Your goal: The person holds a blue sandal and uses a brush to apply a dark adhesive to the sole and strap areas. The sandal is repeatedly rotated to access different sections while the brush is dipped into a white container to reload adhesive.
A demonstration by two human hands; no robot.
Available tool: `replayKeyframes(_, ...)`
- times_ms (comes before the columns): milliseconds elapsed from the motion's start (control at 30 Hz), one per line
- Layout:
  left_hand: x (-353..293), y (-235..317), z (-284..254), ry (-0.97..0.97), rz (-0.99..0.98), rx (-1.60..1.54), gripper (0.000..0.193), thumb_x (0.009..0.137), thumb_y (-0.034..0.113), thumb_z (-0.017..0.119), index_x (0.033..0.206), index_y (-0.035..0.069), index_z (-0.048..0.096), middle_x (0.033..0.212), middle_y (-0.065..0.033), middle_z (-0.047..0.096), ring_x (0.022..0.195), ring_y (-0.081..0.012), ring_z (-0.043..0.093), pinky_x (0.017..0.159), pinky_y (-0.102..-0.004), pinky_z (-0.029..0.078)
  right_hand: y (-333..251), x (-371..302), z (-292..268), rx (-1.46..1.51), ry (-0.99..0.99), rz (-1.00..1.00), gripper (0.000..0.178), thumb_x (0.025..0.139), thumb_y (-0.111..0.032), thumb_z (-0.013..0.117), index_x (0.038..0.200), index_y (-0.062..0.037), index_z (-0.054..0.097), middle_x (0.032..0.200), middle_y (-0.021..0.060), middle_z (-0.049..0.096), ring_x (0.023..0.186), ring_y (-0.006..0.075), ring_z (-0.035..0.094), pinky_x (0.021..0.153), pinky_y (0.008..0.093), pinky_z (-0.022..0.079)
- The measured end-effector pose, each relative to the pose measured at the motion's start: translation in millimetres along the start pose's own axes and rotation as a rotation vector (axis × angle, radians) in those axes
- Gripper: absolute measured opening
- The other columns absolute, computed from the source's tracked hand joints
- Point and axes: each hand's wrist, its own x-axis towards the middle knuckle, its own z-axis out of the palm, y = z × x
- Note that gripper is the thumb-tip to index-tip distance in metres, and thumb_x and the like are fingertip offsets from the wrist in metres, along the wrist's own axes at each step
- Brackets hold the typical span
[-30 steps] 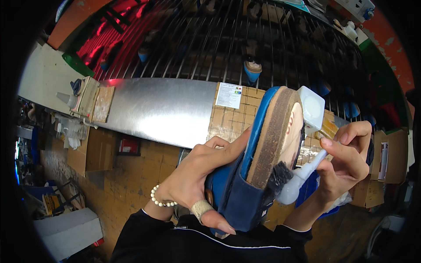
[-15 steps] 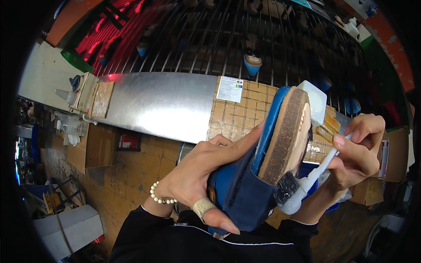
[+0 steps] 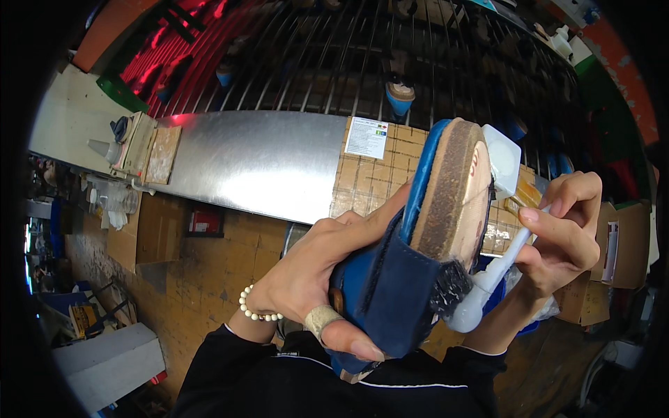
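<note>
View: head, the only one, looking down on both hands
Shoe position: the shoe [image 3: 394, 303] is held up in front of the torso, near side of the bench, tilted with its pale underside turned to the right
Left hand: the left hand [image 3: 300, 272] wraps the shoe from the left, fingers closed around the upper, thumb below with a tan wrap on it
Right hand: the right hand [image 3: 561, 240] pinches the thin handle of the white brush [image 3: 505, 261] between thumb and fingers
Brush contact: the dark bristles [image 3: 451, 287], streaked whitish, appear to touch the shoe where the upper meets the sole
Shoe handling: probably light to moderate, with a firm sole and a softer upper; best grip likely at the upper, clear of the coated seam, which may be slippery
Brush handling: likely light and stiff; hold by the dry end
Shoe materials: navy napped upper, glossy blue curved rim, speckled brown cork-like edge, smooth pale underside
Brush shape: slender handle, swollen rounded head, smeared surface
Bench surface: smooth reflective metal sheet [image 3: 254, 164] beside a tape-crossed cardboard panel [image 3: 376, 184]
</note>
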Motion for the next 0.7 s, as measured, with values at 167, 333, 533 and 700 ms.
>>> replayKeyframes(167, 1, -3, 2, 0.002, 0.017, 0.003, 0.133, 0.052, 0.06, 0.084, 0.148, -0.01, 0.025, 0.098, -0.0189, 0.069, 0.087, -0.0289, 0.071, 0.085, -0.0309, 0.053, 2, 1, -1, 0.038, -0.015, -0.013, 0.048, 0.051, -0.037, 0.092, 0.091, -0.0134, 0.079, 0.087, 0.0003, 0.041, 0.073, 0.0111, 0.045, 0.061, 0.0212, 0.035)
replayKeyframes(333, 0, -3, 2, -0.008, 0.016, 0.02, 0.134, 0.052, 0.061, 0.084, 0.148, -0.01, 0.024, 0.096, -0.0194, 0.07, 0.083, -0.0286, 0.072, 0.081, -0.03, 0.054, 4, 2, -2, 0.044, -0.007, -0.033, 0.048, 0.051, -0.039, 0.091, 0.089, -0.0129, 0.079, 0.084, -0.0002, 0.042, 0.072, 0.0113, 0.045, 0.061, 0.0218, 0.035)
replayKeyframes(533, 3, -4, 3, -0.021, 0.059, 0.07, 0.134, 0.052, 0.062, 0.084, 0.148, -0.01, 0.024, 0.1, -0.0206, 0.069, 0.088, -0.0299, 0.071, 0.085, -0.032, 0.053, 1, -8, -6, -0.062, 0.094, 0.093, 0.049, 0.051, -0.041, 0.09, 0.089, -0.013, 0.079, 0.083, -0.0004, 0.04, 0.071, 0.0115, 0.042, 0.06, 0.022, 0.034)
replayKeyframes(700, -1, 3, 13, 0.026, -0.148, -0.123, 0.136, 0.052, 0.063, 0.084, 0.149, -0.009, 0.023, 0.102, -0.0212, 0.069, 0.09, -0.0312, 0.071, 0.086, -0.033, 0.053, -1, -3, -6, -0.048, 0.062, 0.021, 0.049, 0.05, -0.039, 0.091, 0.09, -0.0134, 0.079, 0.085, -0.0003, 0.04, 0.072, 0.0111, 0.041, 0.059, 0.0213, 0.033)
